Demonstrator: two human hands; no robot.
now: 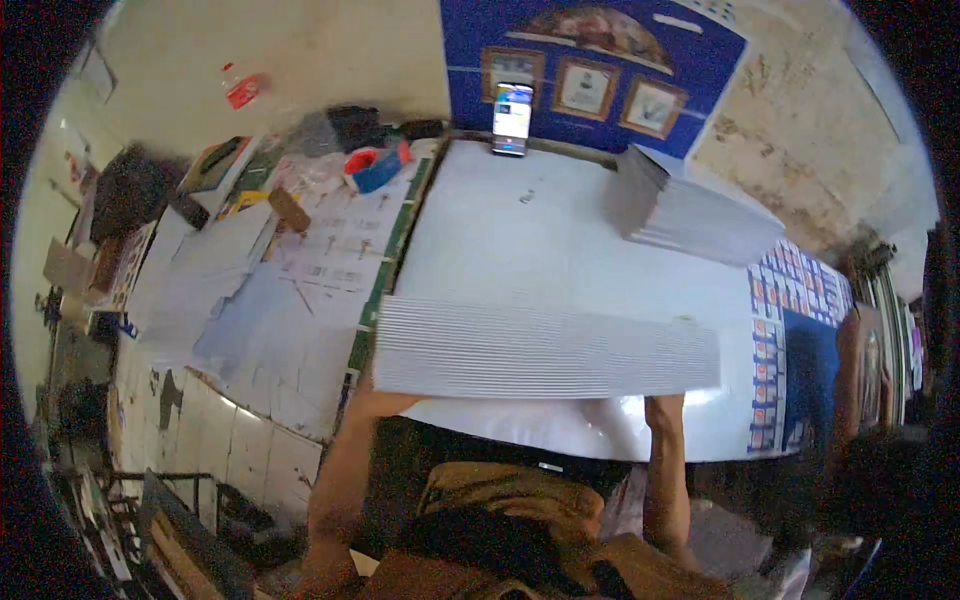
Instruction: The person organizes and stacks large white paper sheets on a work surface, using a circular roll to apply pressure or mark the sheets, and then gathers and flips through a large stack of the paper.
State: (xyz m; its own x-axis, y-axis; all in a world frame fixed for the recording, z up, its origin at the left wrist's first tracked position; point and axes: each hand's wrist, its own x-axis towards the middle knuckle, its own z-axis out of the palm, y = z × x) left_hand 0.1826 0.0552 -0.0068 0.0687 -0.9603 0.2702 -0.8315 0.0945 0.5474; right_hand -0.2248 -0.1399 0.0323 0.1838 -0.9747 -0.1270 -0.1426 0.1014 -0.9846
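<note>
A wide, grey-white lined panel [545, 345] is held level in front of me, over the near part of a white tabletop [480, 235]. Fine parallel lines run along its length; whether it is one ridged sheet or a fanned stack of sheets, I cannot tell. My left hand [390, 402] grips its near left corner. Toward the near right end, my right hand [665, 408] is closed on the same edge. Both hands' fingertips are partly hidden beneath the panel. A stack of grey-white sheets [695, 210] sits at the back right of the tabletop.
A lit phone [512, 120] leans upright at the table's back edge. To the left, a second surface carries papers [335, 240], a blue-and-red tape roll [375, 168] and a brown block [289, 211]. Printed blue-and-white sheets [768, 370] lie along the right side.
</note>
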